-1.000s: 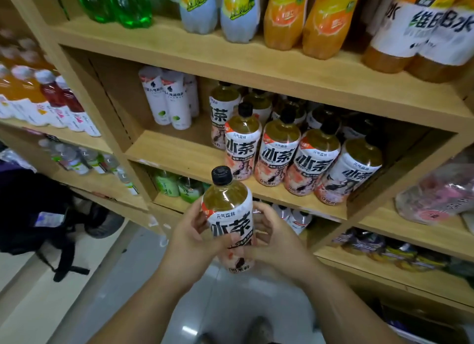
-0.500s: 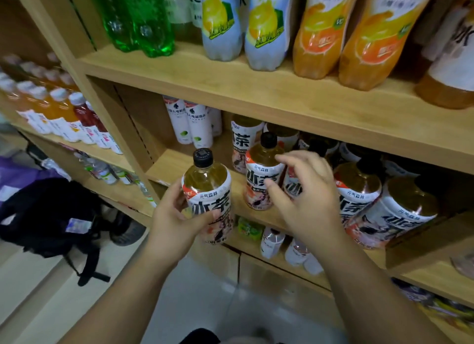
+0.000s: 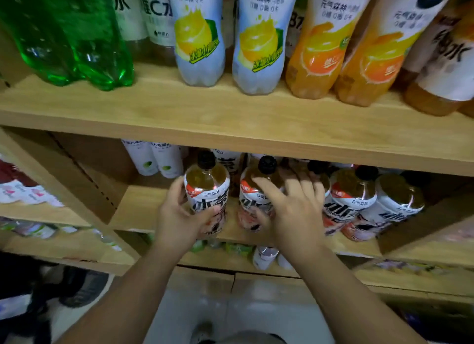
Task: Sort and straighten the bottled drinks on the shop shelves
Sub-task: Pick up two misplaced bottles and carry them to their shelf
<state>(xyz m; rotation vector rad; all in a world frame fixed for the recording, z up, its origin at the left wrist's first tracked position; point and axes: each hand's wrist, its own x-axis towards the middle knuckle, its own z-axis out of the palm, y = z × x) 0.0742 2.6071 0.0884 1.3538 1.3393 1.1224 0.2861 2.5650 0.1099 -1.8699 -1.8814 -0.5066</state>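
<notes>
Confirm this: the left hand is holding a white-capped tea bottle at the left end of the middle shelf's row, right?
No, the cap is black, not white. The head view shows the left hand holding the black-capped tea bottle at the left end of that row.

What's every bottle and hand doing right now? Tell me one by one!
left hand, grips the held tea bottle.
held tea bottle, upright, black cap on, at the row's left end.
right hand, fingers spread, resting on the next tea bottle.
next tea bottle, upright, cap on, on the middle shelf.
green bottles, standing on the upper shelf.
</notes>
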